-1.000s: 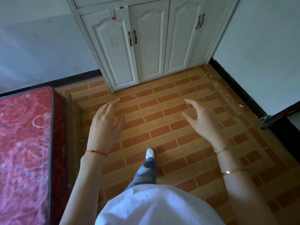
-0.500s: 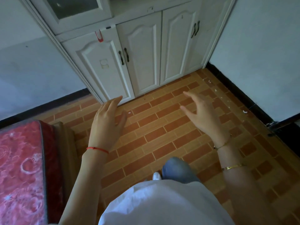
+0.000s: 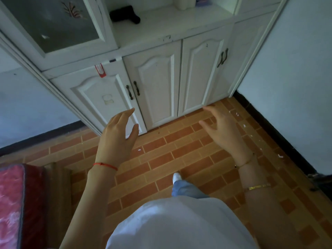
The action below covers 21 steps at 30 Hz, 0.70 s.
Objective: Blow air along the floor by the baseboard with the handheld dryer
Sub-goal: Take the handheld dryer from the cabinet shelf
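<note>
Both hands are held out empty over the brick-pattern floor [image 3: 161,159], fingers spread loosely: left hand [image 3: 116,135], right hand [image 3: 224,130]. The black handheld dryer [image 3: 124,15] is seen lying on the white cabinet [image 3: 158,83] shelf, well above and beyond the left hand, untouched. The black baseboard [image 3: 274,133] runs just right of the right hand, white flecks scattered beside it.

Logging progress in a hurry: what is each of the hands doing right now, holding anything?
Left hand: open, empty.
Right hand: open, empty.
The black handheld dryer lies untouched on the cabinet shelf.
</note>
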Each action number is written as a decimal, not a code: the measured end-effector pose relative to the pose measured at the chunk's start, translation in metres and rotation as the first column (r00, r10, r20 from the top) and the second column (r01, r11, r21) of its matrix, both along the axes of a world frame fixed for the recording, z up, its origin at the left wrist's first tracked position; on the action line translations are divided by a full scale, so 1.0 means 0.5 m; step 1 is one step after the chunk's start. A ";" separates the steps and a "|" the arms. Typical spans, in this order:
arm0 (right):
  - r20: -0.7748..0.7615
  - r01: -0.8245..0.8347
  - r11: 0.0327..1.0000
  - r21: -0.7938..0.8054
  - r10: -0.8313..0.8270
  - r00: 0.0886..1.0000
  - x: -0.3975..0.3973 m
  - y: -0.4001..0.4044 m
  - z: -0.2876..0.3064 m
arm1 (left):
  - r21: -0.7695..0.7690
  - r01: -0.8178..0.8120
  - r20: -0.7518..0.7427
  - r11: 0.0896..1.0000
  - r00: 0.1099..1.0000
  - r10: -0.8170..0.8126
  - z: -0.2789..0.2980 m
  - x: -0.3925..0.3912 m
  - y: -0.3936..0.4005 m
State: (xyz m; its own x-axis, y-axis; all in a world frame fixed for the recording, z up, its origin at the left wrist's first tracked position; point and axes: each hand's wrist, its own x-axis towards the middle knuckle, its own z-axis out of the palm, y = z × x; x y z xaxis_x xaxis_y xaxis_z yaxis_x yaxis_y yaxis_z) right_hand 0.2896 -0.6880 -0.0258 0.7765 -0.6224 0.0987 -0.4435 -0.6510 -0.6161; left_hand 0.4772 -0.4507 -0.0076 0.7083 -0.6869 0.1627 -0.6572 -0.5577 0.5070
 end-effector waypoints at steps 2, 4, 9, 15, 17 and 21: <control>0.026 -0.019 1.000 -0.018 0.019 0.999 0.060 -0.071 0.020 | -0.019 -0.028 -0.001 0.999 1.000 0.028 0.013 0.041 -0.059; 0.031 -0.053 0.998 -0.041 0.054 0.998 0.115 -0.135 0.036 | -0.031 -0.053 0.000 0.998 0.999 0.053 0.022 0.077 -0.112; 0.030 -0.124 0.991 -0.053 0.126 0.992 0.225 -0.254 0.048 | -0.031 -0.122 -0.017 0.992 0.992 0.122 0.030 0.139 -0.204; 0.028 -0.158 0.987 -0.025 0.159 0.987 0.340 -0.364 0.028 | -0.032 -0.154 0.003 0.988 0.988 0.154 0.018 0.240 -0.299; 0.018 -0.160 0.987 -0.023 0.160 0.987 0.381 -0.399 0.022 | -0.036 -0.161 0.008 0.986 0.987 0.161 0.013 0.279 -0.334; 0.029 -0.166 0.986 -0.023 0.166 0.986 0.467 -0.462 0.009 | -0.049 -0.165 0.011 0.985 0.986 0.166 0.000 0.357 -0.407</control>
